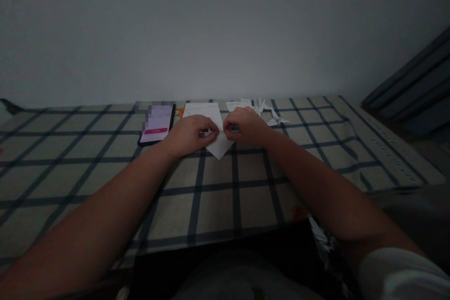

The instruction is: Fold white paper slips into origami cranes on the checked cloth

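Note:
Both my hands meet over a small folded piece of white paper (220,146), whose pointed corner faces me on the checked cloth. My left hand (191,133) pinches its left side between thumb and fingers. From the right, my right hand (248,126) pinches the paper near its middle, with the fingertips of both hands almost touching. My fingers cover part of the folds. Just behind lies a flat white sheet (201,108), partly hidden by my left hand; I cannot tell whether it joins the folded piece.
A phone (156,124) with a lit screen lies left of my hands. Folded white paper figures (260,106) and another white paper piece (239,103) lie behind and right. The checked tablecloth (218,206) reaches a plain wall (225,33). Dark folded fabric (418,89) hangs at right.

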Motion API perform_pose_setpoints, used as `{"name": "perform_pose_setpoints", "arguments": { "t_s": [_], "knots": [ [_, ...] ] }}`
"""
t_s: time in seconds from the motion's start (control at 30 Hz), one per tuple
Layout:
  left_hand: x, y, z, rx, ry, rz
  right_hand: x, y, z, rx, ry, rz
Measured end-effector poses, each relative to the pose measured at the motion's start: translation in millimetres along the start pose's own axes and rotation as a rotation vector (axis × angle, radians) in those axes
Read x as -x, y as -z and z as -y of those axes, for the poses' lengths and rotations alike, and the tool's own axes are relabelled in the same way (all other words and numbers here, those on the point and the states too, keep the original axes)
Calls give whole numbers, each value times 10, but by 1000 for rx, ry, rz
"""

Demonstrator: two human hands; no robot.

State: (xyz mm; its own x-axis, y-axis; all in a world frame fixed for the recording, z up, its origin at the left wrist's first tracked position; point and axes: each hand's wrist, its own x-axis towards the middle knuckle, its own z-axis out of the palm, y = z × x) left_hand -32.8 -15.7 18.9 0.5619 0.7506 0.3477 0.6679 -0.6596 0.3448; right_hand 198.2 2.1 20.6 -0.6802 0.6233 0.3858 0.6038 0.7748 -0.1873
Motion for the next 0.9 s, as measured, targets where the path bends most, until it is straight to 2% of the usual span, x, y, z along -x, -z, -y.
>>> {"name": "perform_pose_setpoints", "arguments": {
  "t_s": [0.23, 0.47, 0.63, 0.8, 0.9],
  "knots": [
    [8, 76, 119, -10, 31, 51, 15, -22, -169, -3, 0, 22],
    [2, 187, 214, -32, 77, 82, 25, 34, -301, 5, -69, 72],
    [2, 199, 258, -47, 67, 88, 44, 79, -362, 59, -131, 48],
    [-3, 161, 214, -68, 93, 73, 62, 74, -300, 51, -116, -42],
    [-1, 101, 140, -60, 76, 48, 42, 34, -146, 33, -2, -25]
  ]
}}
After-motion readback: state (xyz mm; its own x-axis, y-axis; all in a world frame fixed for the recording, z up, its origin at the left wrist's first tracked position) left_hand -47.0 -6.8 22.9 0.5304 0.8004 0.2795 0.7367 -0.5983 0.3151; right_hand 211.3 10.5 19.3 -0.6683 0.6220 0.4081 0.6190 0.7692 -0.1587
